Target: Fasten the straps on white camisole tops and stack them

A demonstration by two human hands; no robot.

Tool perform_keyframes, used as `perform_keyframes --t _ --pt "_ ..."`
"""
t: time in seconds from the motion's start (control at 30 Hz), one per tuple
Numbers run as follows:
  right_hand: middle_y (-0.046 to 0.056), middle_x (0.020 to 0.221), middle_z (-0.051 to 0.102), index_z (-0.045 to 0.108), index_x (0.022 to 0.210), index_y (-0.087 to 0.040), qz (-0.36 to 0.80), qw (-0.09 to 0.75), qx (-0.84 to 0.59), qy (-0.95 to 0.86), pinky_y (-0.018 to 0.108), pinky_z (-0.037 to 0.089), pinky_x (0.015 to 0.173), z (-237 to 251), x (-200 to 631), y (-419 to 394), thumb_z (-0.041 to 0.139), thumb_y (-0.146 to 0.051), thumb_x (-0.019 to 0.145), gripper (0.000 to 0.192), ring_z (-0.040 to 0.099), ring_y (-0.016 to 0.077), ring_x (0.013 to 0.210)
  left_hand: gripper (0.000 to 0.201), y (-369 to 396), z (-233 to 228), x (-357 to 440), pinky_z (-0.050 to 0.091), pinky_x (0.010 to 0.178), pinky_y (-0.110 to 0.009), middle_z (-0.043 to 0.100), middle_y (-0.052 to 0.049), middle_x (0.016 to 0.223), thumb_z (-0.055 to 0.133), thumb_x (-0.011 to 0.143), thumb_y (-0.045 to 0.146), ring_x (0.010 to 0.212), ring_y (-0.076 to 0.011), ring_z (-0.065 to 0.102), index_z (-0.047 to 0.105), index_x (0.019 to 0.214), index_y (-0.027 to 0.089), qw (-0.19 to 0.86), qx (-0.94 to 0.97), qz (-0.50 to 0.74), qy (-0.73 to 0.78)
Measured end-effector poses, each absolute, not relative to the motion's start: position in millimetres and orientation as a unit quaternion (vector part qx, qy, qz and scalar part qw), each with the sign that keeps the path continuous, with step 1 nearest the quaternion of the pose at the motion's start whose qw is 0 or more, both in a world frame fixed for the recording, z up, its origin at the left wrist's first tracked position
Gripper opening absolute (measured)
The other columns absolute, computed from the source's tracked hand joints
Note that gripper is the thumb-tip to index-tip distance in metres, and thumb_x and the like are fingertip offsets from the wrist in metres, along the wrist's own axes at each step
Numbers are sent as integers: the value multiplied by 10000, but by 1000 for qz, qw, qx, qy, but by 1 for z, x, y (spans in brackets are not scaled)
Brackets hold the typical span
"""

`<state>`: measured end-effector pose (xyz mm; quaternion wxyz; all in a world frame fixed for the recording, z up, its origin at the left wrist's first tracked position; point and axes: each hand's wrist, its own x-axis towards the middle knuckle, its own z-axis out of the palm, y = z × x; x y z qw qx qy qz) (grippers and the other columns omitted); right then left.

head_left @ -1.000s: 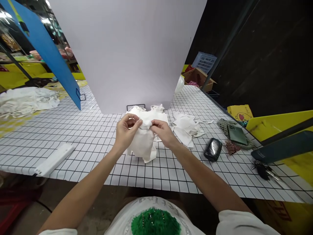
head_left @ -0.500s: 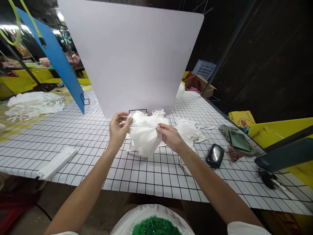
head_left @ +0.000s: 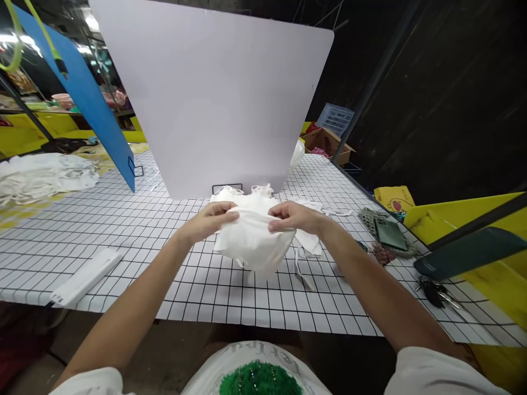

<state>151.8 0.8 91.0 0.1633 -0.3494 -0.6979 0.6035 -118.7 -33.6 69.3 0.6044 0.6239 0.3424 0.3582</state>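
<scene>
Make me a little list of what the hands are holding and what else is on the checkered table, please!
left hand: left hand grips the top edge of the white cloth pouch
right hand: right hand grips the same edge, opposite side
pouch: lifted above the table, hanging down between both hands
behind it: pile of white cloth pieces by the white board
table: checkered table
left side: white plastic bar
right side: green phone, keys
far left: blue board

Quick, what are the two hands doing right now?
Left hand: closed, pinching the white cloth.
Right hand: closed, gripping the same cloth's other side.
</scene>
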Motion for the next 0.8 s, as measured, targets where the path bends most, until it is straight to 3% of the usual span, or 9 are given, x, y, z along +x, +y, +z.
perform_keyframes --t 0.07,0.2,0.4,0.53,0.7,0.8 --pt "5 711 663 719 813 -129 596 138 -348 -710 206 436 532 96 162 2 865 -430 660 368 592 105 620 285 -33 74 -124 507 610 -225 686 -44 884 773 809 387 727 -131 634 690 950 153 616 631 325 340" --pt "0 718 656 730 816 -148 584 169 -314 -729 228 445 565 107 153 -2 871 -425 646 354 587 115 646 355 -33 79 -106 555 665 -277 712 -72 946 841 725 355 824 -187 675 713 1004 176 622 677 251 304" --pt "-33 583 528 648 628 -163 536 206 -350 -740 227 317 459 121 168 5 837 -495 688 386 467 82 510 338 -33 98 -110 412 410 -212 625 -28 645 792 761 503 497 -120 563 692 743 181 573 632 367 371" --pt "-13 660 590 691 684 -169 518 293 -351 -722 230 369 497 132 194 10 845 -464 685 333 521 94 569 377 -33 123 -142 378 367 -213 591 -29 578 829 706 521 445 -120 527 666 664 184 527 644 376 408" --pt "-10 632 593 716 659 -183 477 262 -349 -762 243 347 488 162 206 6 892 -452 607 326 498 97 557 515 -37 155 -170 342 340 -208 533 -24 511 912 522 584 407 -104 481 629 593 159 470 623 447 438" --pt "-10 582 563 691 588 -200 427 348 -348 -758 266 352 495 185 214 -6 912 -568 491 439 488 106 539 623 -48 174 -186 305 346 -151 473 26 458 898 485 662 364 -39 409 558 564 146 410 637 505 414"
